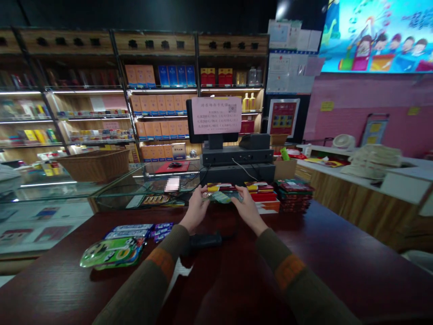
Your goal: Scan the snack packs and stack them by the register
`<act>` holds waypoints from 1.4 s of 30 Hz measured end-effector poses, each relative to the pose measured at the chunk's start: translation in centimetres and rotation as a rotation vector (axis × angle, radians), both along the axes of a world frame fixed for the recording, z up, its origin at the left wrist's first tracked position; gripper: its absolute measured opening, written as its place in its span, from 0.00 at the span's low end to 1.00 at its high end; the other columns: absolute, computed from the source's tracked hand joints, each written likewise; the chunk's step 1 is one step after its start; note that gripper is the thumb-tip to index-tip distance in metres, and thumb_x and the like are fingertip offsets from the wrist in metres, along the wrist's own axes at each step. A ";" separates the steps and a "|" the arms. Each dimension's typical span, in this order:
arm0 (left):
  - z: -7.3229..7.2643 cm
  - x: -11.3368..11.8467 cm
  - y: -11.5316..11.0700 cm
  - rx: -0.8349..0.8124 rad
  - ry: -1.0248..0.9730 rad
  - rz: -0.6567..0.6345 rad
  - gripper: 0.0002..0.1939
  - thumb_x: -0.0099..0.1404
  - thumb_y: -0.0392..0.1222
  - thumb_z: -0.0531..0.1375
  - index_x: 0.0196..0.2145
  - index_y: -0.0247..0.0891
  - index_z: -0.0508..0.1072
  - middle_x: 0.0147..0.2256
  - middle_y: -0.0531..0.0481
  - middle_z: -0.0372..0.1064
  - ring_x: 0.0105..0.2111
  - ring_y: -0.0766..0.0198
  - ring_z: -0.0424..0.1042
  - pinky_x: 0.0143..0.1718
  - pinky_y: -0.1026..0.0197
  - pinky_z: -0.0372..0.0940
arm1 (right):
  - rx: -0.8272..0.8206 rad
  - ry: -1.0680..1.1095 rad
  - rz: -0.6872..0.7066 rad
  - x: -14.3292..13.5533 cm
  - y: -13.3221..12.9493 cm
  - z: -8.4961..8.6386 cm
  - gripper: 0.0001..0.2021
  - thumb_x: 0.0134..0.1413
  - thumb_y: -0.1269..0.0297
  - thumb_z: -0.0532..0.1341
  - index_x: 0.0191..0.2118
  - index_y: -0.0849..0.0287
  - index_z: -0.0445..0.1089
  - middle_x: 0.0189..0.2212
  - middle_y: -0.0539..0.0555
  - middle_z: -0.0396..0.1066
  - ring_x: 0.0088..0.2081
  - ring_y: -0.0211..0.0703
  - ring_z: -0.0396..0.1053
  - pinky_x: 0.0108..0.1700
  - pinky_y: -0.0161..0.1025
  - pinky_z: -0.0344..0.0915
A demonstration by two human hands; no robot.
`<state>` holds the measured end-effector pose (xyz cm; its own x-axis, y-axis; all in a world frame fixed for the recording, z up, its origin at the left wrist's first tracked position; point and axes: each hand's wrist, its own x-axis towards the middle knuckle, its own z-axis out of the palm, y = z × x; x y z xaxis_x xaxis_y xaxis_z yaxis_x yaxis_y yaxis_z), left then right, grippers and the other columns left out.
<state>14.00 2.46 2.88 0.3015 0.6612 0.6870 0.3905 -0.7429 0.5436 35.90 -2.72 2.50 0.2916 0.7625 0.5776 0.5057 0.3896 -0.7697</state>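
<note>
Packet [221,197], clear and greenish, is held up near the middle of the frame, above the far edge of the dark red counter [338,257]. The left hand [196,208] has its thumb and fingers closed on the left end, and the right hand [249,210] seems to pinch the right end in the same way, though blur hides the exact contact. The step in hand looks to be handling or inspecting this one item; the next move probably calls for a steady grip at both ends, since the wrapping seems thin. Behind it stand red-and-yellow packs [260,187] and, to their right, a stack of dark packs [293,194]. A dark handheld device [203,241], perhaps a scanner, lies below the left hand; a green blister pack [113,253] and purple packs [163,231] lie at lower left. As for writing, the pink sign [216,116] at centre, fixed to the back of a monitor [215,141], has a Chinese heading, a QR code at its upper right, and lines where 200, 300 and 500 can be made out. Lettering on the blue boxes [176,76] and the cartoon screen [379,36] at upper right cannot be read with confidence; no brand is certain.
</note>
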 end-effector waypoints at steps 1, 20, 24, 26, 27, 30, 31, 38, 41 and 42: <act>0.0 0.8 0.1 -0.022 -0.010 -0.018 0.19 0.64 0.33 0.55 0.54 0.38 0.61 0.63 0.35 0.62 0.69 0.53 0.52 0.67 0.39 0.51 | 0.000 -0.021 -0.027 0.8 -0.1 0.3 0.23 0.53 0.59 0.60 0.55 0.55 0.64 0.57 0.60 0.70 0.60 0.52 0.67 0.63 0.55 0.59; -1.7 13.9 1.5 -0.169 -0.119 -0.234 0.19 0.64 0.30 0.55 0.52 0.37 0.60 0.62 0.33 0.60 0.69 0.54 0.51 0.68 0.41 0.47 | -0.007 -0.181 -0.249 12.3 -1.1 0.2 0.22 0.54 0.62 0.59 0.56 0.55 0.64 0.56 0.59 0.71 0.59 0.52 0.67 0.62 0.55 0.61; -2.2 15.2 1.7 -0.196 -0.125 -0.236 0.20 0.63 0.29 0.55 0.53 0.38 0.60 0.63 0.34 0.60 0.70 0.52 0.49 0.68 0.39 0.46 | -0.035 -0.230 -0.296 13.2 -1.2 0.0 0.20 0.54 0.63 0.59 0.54 0.55 0.66 0.55 0.59 0.72 0.58 0.53 0.68 0.61 0.55 0.62; -2.3 15.7 1.7 -0.199 -0.132 -0.235 0.21 0.62 0.28 0.55 0.52 0.37 0.60 0.62 0.34 0.60 0.70 0.52 0.50 0.68 0.39 0.46 | -0.054 -0.264 -0.333 13.4 -1.3 -0.1 0.19 0.55 0.64 0.58 0.54 0.55 0.66 0.54 0.59 0.72 0.58 0.53 0.68 0.61 0.55 0.62; -2.4 16.0 1.8 -0.198 -0.138 -0.236 0.21 0.61 0.27 0.55 0.52 0.37 0.60 0.62 0.34 0.60 0.69 0.52 0.50 0.68 0.40 0.47 | -0.067 -0.284 -0.355 13.4 -1.3 -0.1 0.19 0.55 0.64 0.58 0.54 0.56 0.67 0.54 0.60 0.72 0.58 0.53 0.67 0.61 0.55 0.62; -2.7 16.7 1.8 -0.199 -0.162 -0.242 0.22 0.60 0.26 0.56 0.51 0.37 0.61 0.63 0.34 0.59 0.69 0.52 0.50 0.69 0.41 0.47 | -0.108 -0.344 -0.425 13.4 -1.3 -0.3 0.21 0.57 0.63 0.58 0.56 0.58 0.67 0.56 0.61 0.70 0.60 0.54 0.65 0.61 0.55 0.61; -2.8 16.9 1.9 -0.201 -0.168 -0.243 0.22 0.59 0.26 0.56 0.51 0.37 0.61 0.63 0.34 0.59 0.69 0.52 0.50 0.69 0.41 0.47 | -0.117 -0.364 -0.444 13.3 -1.3 -0.3 0.22 0.57 0.63 0.57 0.57 0.59 0.66 0.57 0.62 0.69 0.61 0.55 0.63 0.62 0.56 0.60; -3.0 17.4 2.0 -0.204 -0.132 -0.217 0.23 0.59 0.27 0.56 0.52 0.36 0.62 0.64 0.33 0.58 0.69 0.50 0.50 0.69 0.40 0.46 | -0.107 -0.439 -0.509 13.5 -1.2 -0.5 0.25 0.57 0.61 0.58 0.59 0.65 0.68 0.66 0.67 0.58 0.65 0.62 0.56 0.65 0.58 0.57; -2.9 17.7 2.0 -0.210 -0.113 -0.200 0.24 0.59 0.27 0.56 0.54 0.36 0.62 0.64 0.33 0.58 0.69 0.50 0.50 0.68 0.40 0.47 | -0.098 -0.446 -0.495 13.7 -1.0 -0.6 0.27 0.57 0.62 0.58 0.60 0.69 0.67 0.66 0.69 0.57 0.65 0.63 0.56 0.67 0.57 0.54; -2.9 17.8 2.0 -0.213 -0.111 -0.194 0.24 0.59 0.28 0.56 0.54 0.36 0.62 0.64 0.33 0.58 0.69 0.50 0.50 0.68 0.39 0.47 | -0.098 -0.441 -0.490 13.8 -0.8 -0.7 0.28 0.57 0.61 0.57 0.61 0.71 0.66 0.66 0.70 0.57 0.65 0.63 0.56 0.67 0.57 0.54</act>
<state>31.77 4.47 -0.04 0.3670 0.7314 0.5747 0.1819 -0.6624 0.7268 49.67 -3.57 1.77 0.3697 0.6573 0.6567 0.8822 -0.0266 -0.4701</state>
